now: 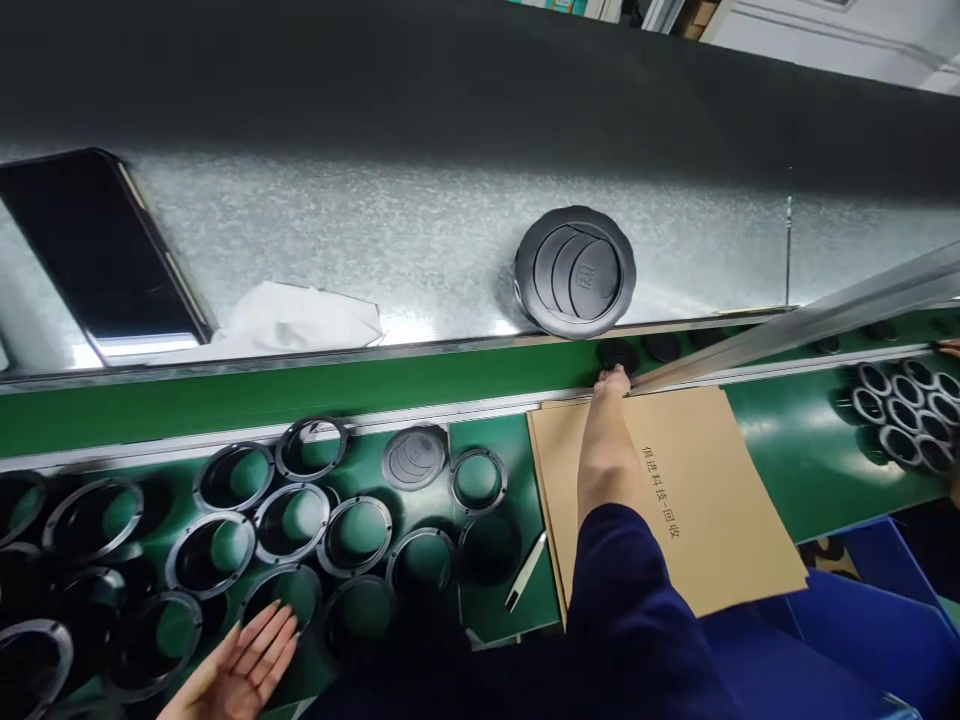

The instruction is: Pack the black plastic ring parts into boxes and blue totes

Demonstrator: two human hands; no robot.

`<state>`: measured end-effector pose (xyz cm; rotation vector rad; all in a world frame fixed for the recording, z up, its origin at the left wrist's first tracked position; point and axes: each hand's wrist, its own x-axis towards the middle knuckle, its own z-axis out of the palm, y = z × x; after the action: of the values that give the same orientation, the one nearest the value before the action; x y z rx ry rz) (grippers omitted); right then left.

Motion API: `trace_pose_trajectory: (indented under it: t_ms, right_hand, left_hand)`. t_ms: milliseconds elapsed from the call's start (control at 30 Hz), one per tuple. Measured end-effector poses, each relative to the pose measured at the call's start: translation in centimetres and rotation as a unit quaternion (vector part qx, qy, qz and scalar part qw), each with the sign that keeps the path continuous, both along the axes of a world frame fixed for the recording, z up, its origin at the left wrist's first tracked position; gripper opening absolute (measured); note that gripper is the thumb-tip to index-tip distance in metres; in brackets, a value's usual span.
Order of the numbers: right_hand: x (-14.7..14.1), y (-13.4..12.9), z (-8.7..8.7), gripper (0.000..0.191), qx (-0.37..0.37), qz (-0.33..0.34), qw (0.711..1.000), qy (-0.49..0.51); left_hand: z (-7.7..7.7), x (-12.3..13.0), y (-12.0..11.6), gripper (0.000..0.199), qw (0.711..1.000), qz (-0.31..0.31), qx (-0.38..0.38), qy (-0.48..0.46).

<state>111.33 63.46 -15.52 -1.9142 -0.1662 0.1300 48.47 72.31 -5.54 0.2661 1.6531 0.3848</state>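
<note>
My right hand (613, 381) reaches forward over a cardboard sheet (720, 500) to the green belt. Its fingers are closed at the near edge of a black disc (618, 353), partly hidden by the hand. My left hand (244, 665) is low on the left, palm up, fingers stretched out and holding nothing. Just beyond it is a black ring (281, 580), one of several on the green bench. A round louvred air vent (414, 457) lies among the rings. Another black air vent (575, 272) rests on the metal shelf above the belt.
A phone (101, 250) and a crumpled white tissue (300, 318) lie on the shelf (420, 230). A white pen-like tool (526, 572) lies beside the cardboard. Clustered rings (904, 415) stand at far right, above blue bins (862, 590). A pale bar (810, 320) slants across the belt.
</note>
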Motion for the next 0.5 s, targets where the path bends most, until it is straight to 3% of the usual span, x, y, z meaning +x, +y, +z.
trace_pose_trajectory:
  t_ms: [100, 200, 267, 300, 333, 367, 433, 500]
  right_hand:
    - [-1.8, 2.0, -1.6, 0.044, 0.056, -0.017, 0.998, 0.013]
    - [-6.6, 4.5, -2.5, 0.033, 0.092, -0.001, 0.995, 0.045]
    - [-11.4, 5.6, -2.1, 0.039, 0.128, 0.077, 0.985, 0.083]
    - [-14.0, 6.0, -1.4, 0.048, 0.148, 0.15, 0.971, 0.11]
    - [-16.8, 6.2, -0.5, 0.058, 0.164, 0.246, 0.944, 0.145]
    - [-19.4, 6.3, 0.7, 0.064, 0.171, 0.358, 0.899, 0.185]
    - [-24.3, 6.6, 3.5, 0.061, 0.151, 0.577, 0.764, 0.247]
    - [-28.4, 7.1, 6.2, 0.048, 0.109, 0.749, 0.604, 0.25]
  left_hand:
    - [-0.2, 1.4, 0.5, 0.058, 0.999, -0.017, 0.028, -0.026]
    - [-0.6, 2.9, 0.5, 0.044, 0.996, -0.059, 0.04, -0.061]
    - [-1.0, 4.0, 0.5, 0.036, 0.991, -0.087, 0.046, -0.09]
    - [-1.2, 4.6, 0.5, 0.033, 0.988, -0.098, 0.053, -0.106]
    - [-1.4, 5.2, 0.6, 0.03, 0.985, -0.107, 0.062, -0.124]
    - [-1.5, 5.8, 0.8, 0.029, 0.98, -0.112, 0.071, -0.148]
    - [-1.7, 6.7, 1.0, 0.034, 0.965, -0.113, 0.066, -0.228]
    - [-1.9, 7.2, 0.8, 0.052, 0.937, -0.116, 0.013, -0.33]
